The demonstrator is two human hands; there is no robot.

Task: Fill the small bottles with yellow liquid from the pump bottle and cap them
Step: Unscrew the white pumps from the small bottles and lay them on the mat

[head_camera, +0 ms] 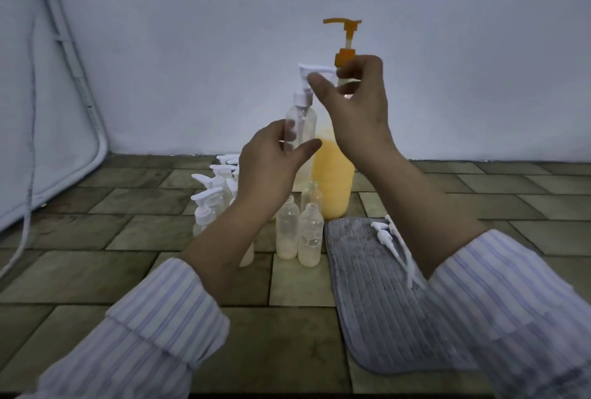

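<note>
My left hand (pixel 271 171) grips a clear small bottle (pixel 302 130) held up in the air, fingers and thumb curled round its body. A white pump cap (pixel 307 82) sits on its neck, and my right hand (pixel 355 110) pinches the cap's nozzle between thumb and fingers. Behind them stands the big pump bottle (pixel 334 181) of yellow liquid with its orange pump head (pixel 347 37). On the floor below, several small uncapped bottles (pixel 300 232) hold a little pale liquid. To their left stand several bottles with white pump caps (pixel 209 203).
A grey ribbed cloth (pixel 374 296) lies on the tiled floor at the right, with loose white pump caps (pixel 395 245) and their tubes on it. A white wall rises behind. At the left a white panel and a cable (pixel 30 149) lean along the wall.
</note>
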